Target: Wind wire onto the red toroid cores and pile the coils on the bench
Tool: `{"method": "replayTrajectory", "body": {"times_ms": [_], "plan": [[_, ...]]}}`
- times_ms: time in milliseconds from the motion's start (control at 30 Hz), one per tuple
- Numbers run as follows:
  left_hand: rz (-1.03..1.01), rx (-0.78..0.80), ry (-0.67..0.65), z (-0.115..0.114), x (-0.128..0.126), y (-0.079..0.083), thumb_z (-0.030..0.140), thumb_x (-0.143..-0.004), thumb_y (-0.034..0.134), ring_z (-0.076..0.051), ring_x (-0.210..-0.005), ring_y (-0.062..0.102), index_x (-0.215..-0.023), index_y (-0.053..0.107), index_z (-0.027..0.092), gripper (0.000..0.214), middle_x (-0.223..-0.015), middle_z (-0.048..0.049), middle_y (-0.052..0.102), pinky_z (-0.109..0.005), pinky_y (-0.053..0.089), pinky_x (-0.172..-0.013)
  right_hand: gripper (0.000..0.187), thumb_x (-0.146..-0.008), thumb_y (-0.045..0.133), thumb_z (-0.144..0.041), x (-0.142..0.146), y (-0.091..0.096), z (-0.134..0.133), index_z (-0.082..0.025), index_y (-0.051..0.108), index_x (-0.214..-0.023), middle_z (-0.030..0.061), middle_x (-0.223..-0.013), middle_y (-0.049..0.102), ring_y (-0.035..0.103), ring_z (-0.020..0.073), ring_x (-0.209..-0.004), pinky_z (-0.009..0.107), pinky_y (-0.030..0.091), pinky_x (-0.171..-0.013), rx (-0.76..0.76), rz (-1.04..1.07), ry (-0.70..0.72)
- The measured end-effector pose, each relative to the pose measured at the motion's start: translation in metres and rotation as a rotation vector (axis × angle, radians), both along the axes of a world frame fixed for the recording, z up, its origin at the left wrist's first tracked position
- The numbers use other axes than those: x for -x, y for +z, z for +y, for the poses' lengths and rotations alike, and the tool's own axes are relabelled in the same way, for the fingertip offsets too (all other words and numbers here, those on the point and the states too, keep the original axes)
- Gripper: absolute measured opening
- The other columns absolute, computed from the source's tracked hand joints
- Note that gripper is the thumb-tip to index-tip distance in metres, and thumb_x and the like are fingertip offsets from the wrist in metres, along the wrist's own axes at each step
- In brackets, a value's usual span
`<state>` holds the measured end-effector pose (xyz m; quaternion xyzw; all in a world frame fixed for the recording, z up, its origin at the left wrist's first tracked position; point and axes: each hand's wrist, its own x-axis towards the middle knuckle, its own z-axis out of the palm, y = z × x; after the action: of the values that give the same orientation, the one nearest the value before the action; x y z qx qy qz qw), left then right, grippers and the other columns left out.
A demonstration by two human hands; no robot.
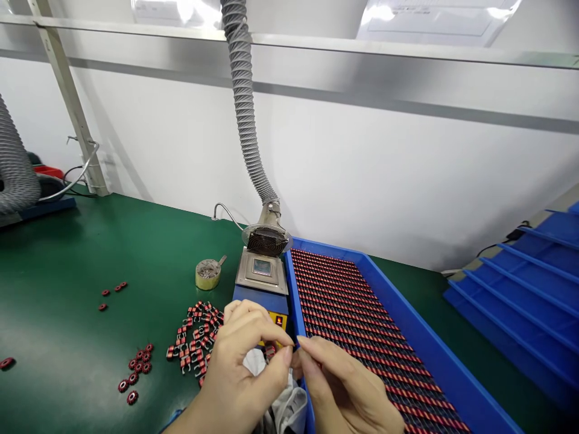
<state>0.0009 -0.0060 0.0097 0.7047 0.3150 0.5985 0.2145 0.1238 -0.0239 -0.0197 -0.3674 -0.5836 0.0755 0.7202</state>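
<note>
My left hand (244, 361) is curled at the bottom centre, its thumb and fingers pinched together over a white cloth (280, 404). My right hand (344, 386) meets it fingertip to fingertip, also pinched, beside the near left rim of the blue tray (434, 343). A small red coil part (270, 349) shows just behind the fingertips; whether either hand holds it I cannot tell. The tray is filled with rows of red and black coils (348, 313). A solder pot (262, 274) stands just beyond my hands.
A pile of loose red coils (196, 334) lies left of my hands on the green mat (90, 253), with smaller groups (136, 371) farther left. A small round tin (208, 274) sits by the pot. A grey fume hose (246, 114) hangs above it. Stacked blue trays (529, 301) stand right.
</note>
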Motion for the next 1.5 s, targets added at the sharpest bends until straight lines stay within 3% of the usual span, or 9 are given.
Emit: {"method": "replayTrajectory", "body": {"times_ms": [433,600,767,900,1033,1133,1267,1400,1500], "plan": [[0.230,-0.302,0.151,0.001,0.001,-0.006,0.003,-0.085,0.054,-0.012,-0.065,0.057,-0.077,0.060,0.020,0.020,-0.063,0.0051,0.057,-0.031,0.039,-0.072,0.020,-0.088,0.055,-0.008,-0.009,0.010,-0.004,-0.025,0.064,-0.084,-0.0021,-0.066,0.064,0.059,0.0165,-0.056,0.029,0.045,-0.058,0.068,-0.286,-0.043],[0.285,-0.377,0.314,-0.001,-0.002,-0.015,0.007,-0.088,0.053,-0.015,-0.067,0.057,-0.081,0.062,0.021,0.018,-0.061,0.0043,0.058,-0.039,0.035,-0.083,0.038,-0.101,0.049,-0.036,-0.011,0.009,-0.003,-0.022,0.054,-0.065,-0.0037,-0.053,0.049,0.046,0.0129,-0.046,0.024,0.037,-0.044,0.448,0.075,0.376],[0.210,-0.269,0.187,-0.001,0.002,-0.001,0.003,-0.085,0.054,-0.012,-0.062,0.056,-0.076,0.058,0.021,0.021,-0.061,0.0055,0.057,-0.031,0.038,-0.071,0.015,-0.090,0.068,-0.015,-0.018,0.009,-0.002,-0.027,0.077,-0.093,-0.0006,-0.071,0.073,0.065,0.0161,-0.062,0.026,0.050,-0.059,0.195,0.036,0.243],[0.171,-0.199,0.089,0.001,0.006,0.006,0.004,-0.086,0.052,-0.012,-0.062,0.057,-0.075,0.057,0.021,0.021,-0.063,0.0046,0.060,-0.030,0.039,-0.066,0.049,-0.081,0.066,0.006,-0.019,0.011,0.001,-0.031,0.075,-0.111,-0.0013,-0.085,0.077,0.069,0.0181,-0.072,0.029,0.055,-0.066,0.047,-0.166,0.260],[0.176,-0.206,0.064,0.001,0.003,-0.001,0.003,-0.084,0.053,-0.012,-0.064,0.057,-0.076,0.058,0.021,0.020,-0.064,0.0044,0.060,-0.030,0.039,-0.068,0.040,-0.083,0.060,0.007,-0.019,0.009,0.003,-0.025,0.070,-0.106,0.0002,-0.081,0.072,0.066,0.0170,-0.072,0.029,0.052,-0.067,-0.025,-0.271,0.235],[0.232,-0.314,0.206,-0.001,-0.001,-0.011,0.004,-0.085,0.054,-0.013,-0.064,0.056,-0.077,0.060,0.021,0.020,-0.061,0.0056,0.057,-0.035,0.038,-0.078,0.018,-0.093,0.054,-0.009,-0.017,0.006,0.000,-0.023,0.064,-0.087,-0.0005,-0.072,0.062,0.057,0.0154,-0.064,0.027,0.047,-0.062,0.170,-0.196,0.224],[0.273,-0.408,0.327,-0.001,-0.002,-0.013,0.006,-0.086,0.056,-0.014,-0.066,0.059,-0.080,0.063,0.021,0.017,-0.058,0.0060,0.057,-0.038,0.036,-0.085,0.036,-0.101,0.050,-0.036,-0.016,0.006,-0.002,-0.022,0.055,-0.069,-0.0036,-0.056,0.049,0.048,0.0135,-0.050,0.024,0.040,-0.048,0.475,0.183,0.551],[0.188,-0.274,0.182,0.000,0.003,-0.002,0.003,-0.084,0.055,-0.011,-0.062,0.058,-0.076,0.059,0.020,0.020,-0.062,0.0061,0.059,-0.031,0.040,-0.073,0.015,-0.095,0.062,-0.020,-0.020,0.010,0.000,-0.023,0.072,-0.084,-0.0001,-0.066,0.067,0.061,0.0159,-0.062,0.027,0.049,-0.060,0.218,0.115,0.421],[0.130,-0.160,0.059,0.000,0.006,0.005,0.003,-0.083,0.055,-0.011,-0.063,0.057,-0.076,0.058,0.020,0.019,-0.064,0.0053,0.060,-0.029,0.041,-0.067,0.038,-0.083,0.066,0.003,-0.022,0.011,0.003,-0.026,0.075,-0.106,0.0020,-0.084,0.077,0.069,0.0193,-0.074,0.030,0.055,-0.069,0.061,-0.111,0.323]]}}
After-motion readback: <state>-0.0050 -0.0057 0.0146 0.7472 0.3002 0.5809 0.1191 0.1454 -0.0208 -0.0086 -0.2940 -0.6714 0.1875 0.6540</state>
